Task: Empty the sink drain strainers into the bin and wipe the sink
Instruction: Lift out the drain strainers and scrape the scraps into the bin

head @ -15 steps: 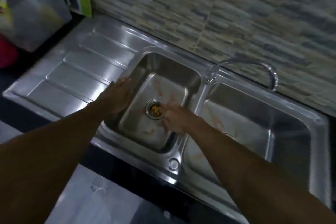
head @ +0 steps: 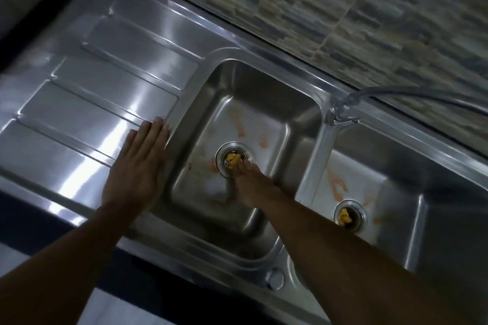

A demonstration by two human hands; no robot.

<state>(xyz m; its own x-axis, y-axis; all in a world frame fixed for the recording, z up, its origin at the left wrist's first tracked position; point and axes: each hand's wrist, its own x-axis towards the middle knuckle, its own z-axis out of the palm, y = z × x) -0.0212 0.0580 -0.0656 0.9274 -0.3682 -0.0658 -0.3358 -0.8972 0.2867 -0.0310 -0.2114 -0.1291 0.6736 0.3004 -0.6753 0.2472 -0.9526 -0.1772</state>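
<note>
A stainless double sink (head: 264, 71) with a ribbed drainboard (head: 92, 87) is set against a stone-patterned tiled wall (head: 343, 8). The left hand (head: 138, 163) is laid flat and open on the drainboard's right edge, holding nothing. The right hand (head: 250, 185) is lowered into the left basin, fingertips at the strainer (head: 233, 161); its grip cannot be told. Orange smears are seen on both basin floors. A second strainer (head: 348, 215) with yellow scraps sits in the right basin.
</note>
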